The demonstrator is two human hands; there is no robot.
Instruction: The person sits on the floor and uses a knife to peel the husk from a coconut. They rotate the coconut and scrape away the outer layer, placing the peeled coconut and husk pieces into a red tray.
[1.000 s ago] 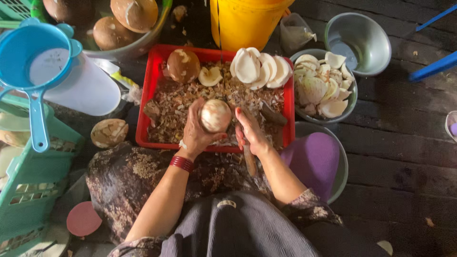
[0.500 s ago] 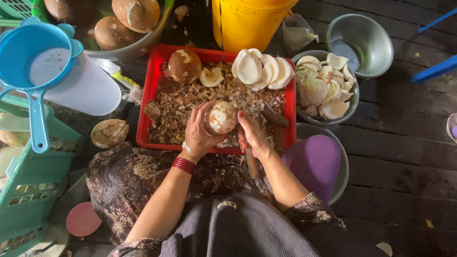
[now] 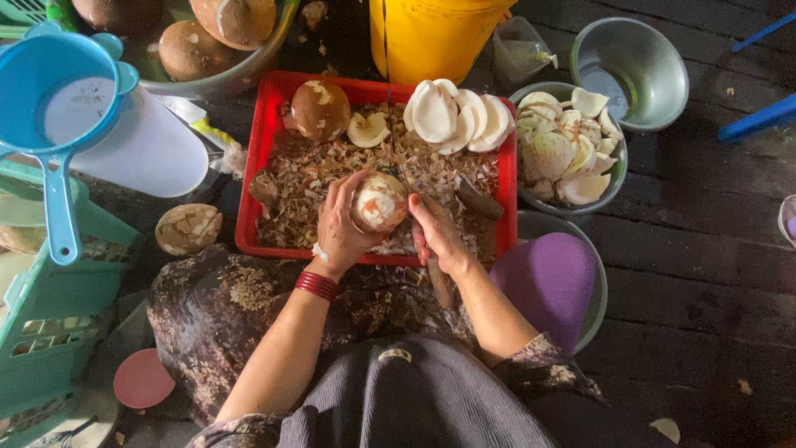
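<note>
Coconut (image 3: 379,202): hard, round, likely slippery; cupped from below.
Left hand (image 3: 338,228): grip clamped around coconut.
Right hand (image 3: 435,234): closed on a knife (image 3: 439,278), blade poorly visible.
Tray (image 3: 254,203): holds shavings.

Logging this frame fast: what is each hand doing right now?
Left hand: closed around the coconut, over the red tray.
Right hand: closed on a knife handle, blade against the coconut.
</note>
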